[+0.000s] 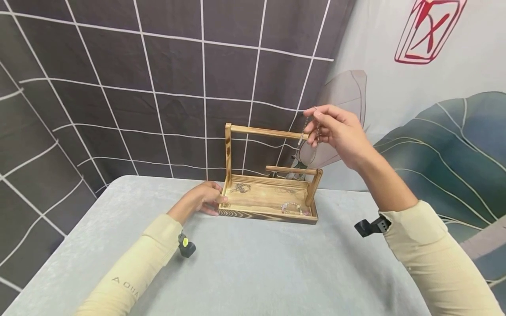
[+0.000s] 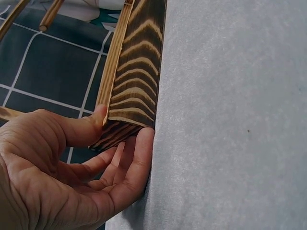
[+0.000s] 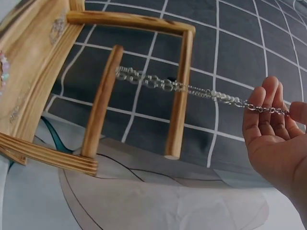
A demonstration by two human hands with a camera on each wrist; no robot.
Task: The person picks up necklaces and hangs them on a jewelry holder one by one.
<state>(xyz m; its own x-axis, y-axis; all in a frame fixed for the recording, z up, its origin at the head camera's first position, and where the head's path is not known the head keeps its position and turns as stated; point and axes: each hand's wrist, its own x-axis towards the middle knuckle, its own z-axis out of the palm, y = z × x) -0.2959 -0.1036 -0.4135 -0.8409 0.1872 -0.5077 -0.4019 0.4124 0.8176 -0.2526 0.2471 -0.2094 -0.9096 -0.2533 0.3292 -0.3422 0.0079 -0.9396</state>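
Note:
A wooden jewelry stand (image 1: 269, 217) has a shallow tray with two bars above it. At its left end my left hand (image 1: 206, 197) grips the tray, thumb over the rim and fingers against the end wall, as the left wrist view shows. Raised above the right side, my right hand (image 1: 337, 129) pinches a silver chain necklace (image 3: 224, 97) with pearly beads between thumb and fingertips. The necklace hangs down in a doubled strand. Its lower end overlaps the short lower bar (image 3: 101, 103) in the right wrist view, and the tall bar (image 1: 269, 131) stands behind.
Inside the tray lie a dark chain piece (image 1: 240, 188) at the left and a pastel beaded bracelet (image 1: 283, 206) at the front right. Pale cloth covers the table (image 1: 253, 263). A dark gridded curtain (image 1: 170, 87) hangs close behind, beside a printed white one (image 1: 379, 39).

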